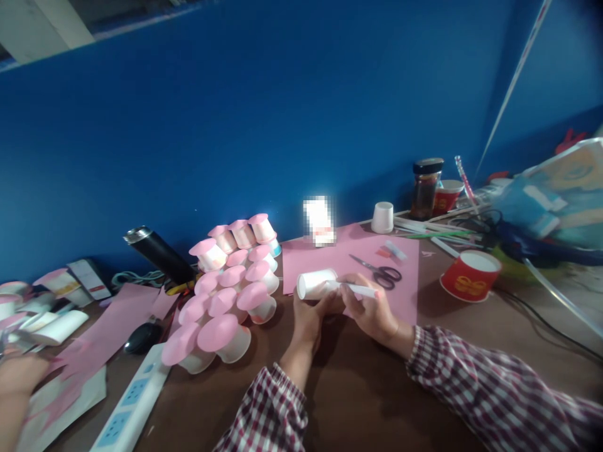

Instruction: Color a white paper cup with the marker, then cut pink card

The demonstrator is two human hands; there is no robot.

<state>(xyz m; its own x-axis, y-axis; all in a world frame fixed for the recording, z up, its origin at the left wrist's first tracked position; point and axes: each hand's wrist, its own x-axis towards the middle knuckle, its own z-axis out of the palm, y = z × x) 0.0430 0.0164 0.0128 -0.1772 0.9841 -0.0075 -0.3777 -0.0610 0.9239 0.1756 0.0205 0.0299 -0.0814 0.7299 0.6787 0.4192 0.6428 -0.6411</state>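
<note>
My left hand point(308, 323) is closed around a white paper cup point(311, 284), tipped on its side with the open end facing left. In my right hand point(374, 317) is a slim white marker pen point(360, 289) with a reddish end, its tip against or very near the cup's side. Whatever mark it makes is too blurred to tell. Both hands are above the front edge of a pink paper sheet point(306, 254). Black-handled scissors point(384, 274) lie on that sheet, just beyond my right hand, near some small red and clear pieces point(392, 251).
Several cups with pink paper discs point(225, 333) stand to the left. Nearby are a power strip point(129, 402), a mouse point(142, 338) and a black flask point(162, 254). Another person's arm point(19, 383) enters at far left. Rightward are a red paper tub point(471, 276) and a jar point(426, 188).
</note>
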